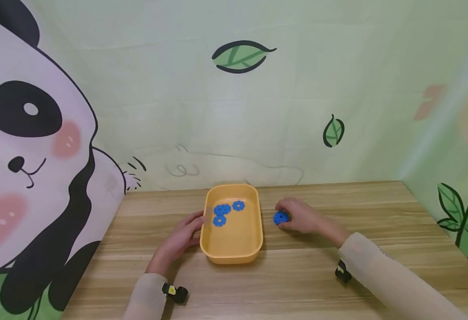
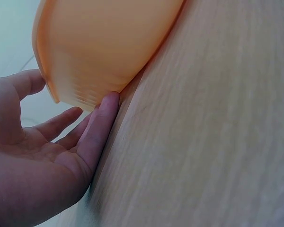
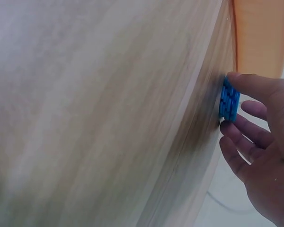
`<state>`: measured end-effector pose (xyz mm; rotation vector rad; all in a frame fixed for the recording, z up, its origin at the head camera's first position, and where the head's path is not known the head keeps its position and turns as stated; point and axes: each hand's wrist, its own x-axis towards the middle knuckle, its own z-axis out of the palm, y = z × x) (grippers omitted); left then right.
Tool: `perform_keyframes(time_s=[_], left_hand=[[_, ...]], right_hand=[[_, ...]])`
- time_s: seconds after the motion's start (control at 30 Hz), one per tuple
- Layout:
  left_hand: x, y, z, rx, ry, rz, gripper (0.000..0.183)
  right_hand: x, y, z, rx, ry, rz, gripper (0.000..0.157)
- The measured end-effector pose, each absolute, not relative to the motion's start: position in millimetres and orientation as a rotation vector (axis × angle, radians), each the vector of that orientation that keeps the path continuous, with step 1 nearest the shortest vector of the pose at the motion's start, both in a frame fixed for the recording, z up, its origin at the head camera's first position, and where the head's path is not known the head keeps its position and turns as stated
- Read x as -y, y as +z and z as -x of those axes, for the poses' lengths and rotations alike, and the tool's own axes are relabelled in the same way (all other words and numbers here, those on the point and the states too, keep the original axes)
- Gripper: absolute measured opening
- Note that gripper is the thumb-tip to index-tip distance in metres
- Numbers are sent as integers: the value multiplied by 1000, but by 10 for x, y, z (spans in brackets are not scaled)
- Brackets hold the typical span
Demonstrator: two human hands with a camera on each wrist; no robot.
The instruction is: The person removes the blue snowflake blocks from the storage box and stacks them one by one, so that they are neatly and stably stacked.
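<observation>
A yellow plastic tray stands on the wooden table, with several blue notched snowflake discs lying inside it. My left hand rests against the tray's left side. In the left wrist view its thumb touches the rim, while the fairly straight fingers lie low by the wall. To the right of the tray, my right hand pinches a small stack of blue snowflake discs at the table. The right wrist view shows this stack between thumb and fingertips, its layers seen edge-on.
The wooden table reaches back to a printed wall cloth with a panda and leaves. Small black wrist cameras hang below both sleeves, one by the left sleeve, one by the right sleeve.
</observation>
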<state>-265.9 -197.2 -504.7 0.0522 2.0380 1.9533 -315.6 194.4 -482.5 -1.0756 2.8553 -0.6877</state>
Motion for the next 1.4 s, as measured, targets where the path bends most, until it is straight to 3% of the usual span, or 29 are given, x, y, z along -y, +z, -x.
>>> perform_keyframes(time_s=[1.4], left_hand=[[1988, -5062, 2679, -2063, 1924, -17, 59]], right_hand=[[-1901, -4835, 3175, -2850, -593, 1072, 38]])
